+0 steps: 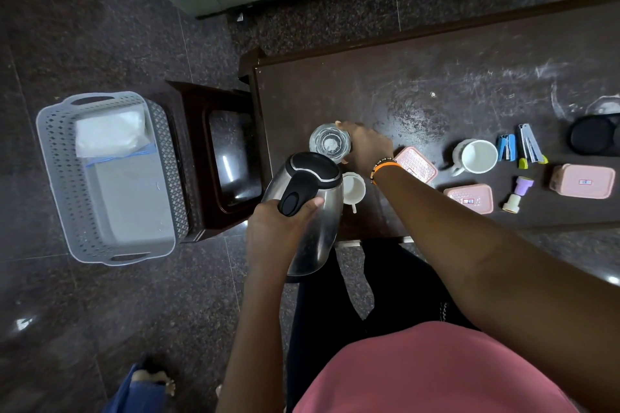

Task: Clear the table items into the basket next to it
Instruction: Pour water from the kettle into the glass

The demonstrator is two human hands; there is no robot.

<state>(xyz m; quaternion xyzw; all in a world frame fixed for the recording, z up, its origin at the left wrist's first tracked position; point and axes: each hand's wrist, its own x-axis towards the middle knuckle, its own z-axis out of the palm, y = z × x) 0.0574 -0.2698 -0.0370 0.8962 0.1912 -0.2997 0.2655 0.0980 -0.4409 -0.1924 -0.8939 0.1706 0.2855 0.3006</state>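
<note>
My left hand (280,223) grips the black handle of a steel electric kettle (315,211), held tilted over the table's near left corner. My right hand (367,147) is wrapped around a clear drinking glass (329,142) that stands on the dark table (419,87). A small white cup (355,188) sits just right of the kettle. The grey perforated basket (60,178) stands on the floor to the left, with a white bag (109,132) and a grey flat item inside.
Further right on the table lie three pink lidded boxes (416,164), (469,198), (583,180), a white mug (474,156), a blue stapler (506,147), a second stapler (530,147), a purple stamp (518,194) and a black round item (592,137). A dark stool (218,157) stands between table and basket.
</note>
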